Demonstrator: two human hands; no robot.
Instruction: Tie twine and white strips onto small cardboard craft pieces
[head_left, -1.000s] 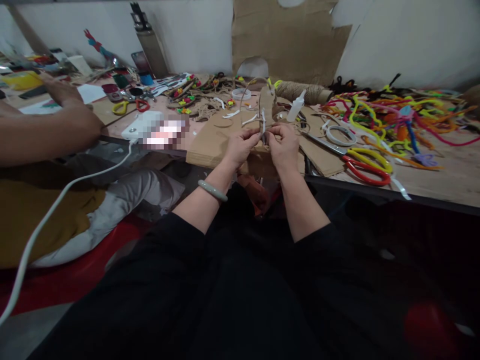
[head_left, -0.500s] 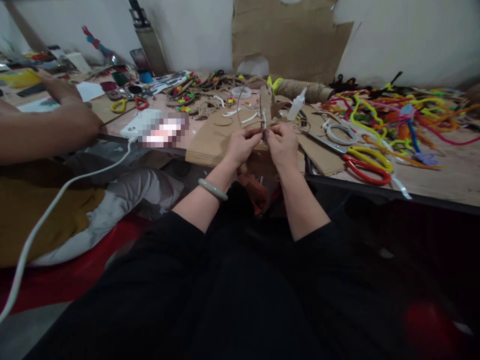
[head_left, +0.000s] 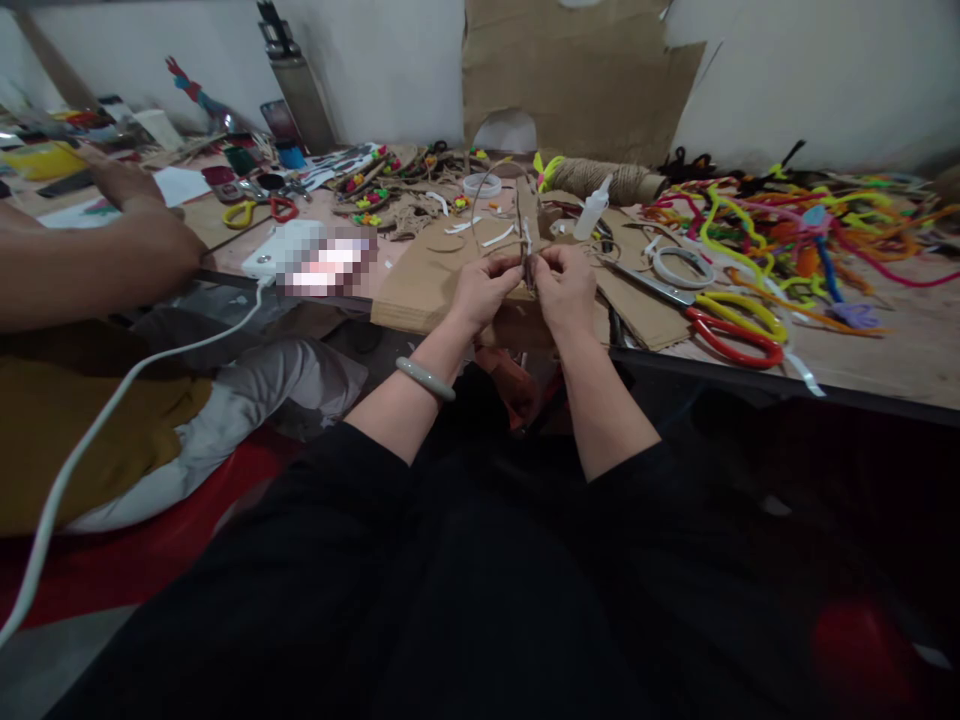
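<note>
My left hand (head_left: pixel 480 292) and my right hand (head_left: pixel 565 292) meet at the table's front edge, fingertips pinched together. Between them is a narrow brown cardboard strip (head_left: pixel 526 212) with a white streak along it, standing roughly upright. Its lower end is hidden by my fingers. A thin brown cord-like loop (head_left: pixel 473 215) arcs up to the left of the strip; where it ends I cannot make out. Beneath my hands lie flat cardboard sheets (head_left: pixel 416 285). Just beyond my right hand stands a small white squeeze bottle (head_left: pixel 592 214), tilted.
Red-and-yellow-handled scissors (head_left: pixel 739 328) lie to the right, near a white ring (head_left: pixel 684 268) and tangled pipe cleaners (head_left: pixel 727 230). A twine spool (head_left: pixel 611 178) lies behind. Left are a white device (head_left: pixel 274 247) with a cable (head_left: pixel 142 362) and another person's arm (head_left: pixel 90 255).
Both hands stay in nearly the same place, still pinching the strip. The thin loop has shifted slightly to the left.
</note>
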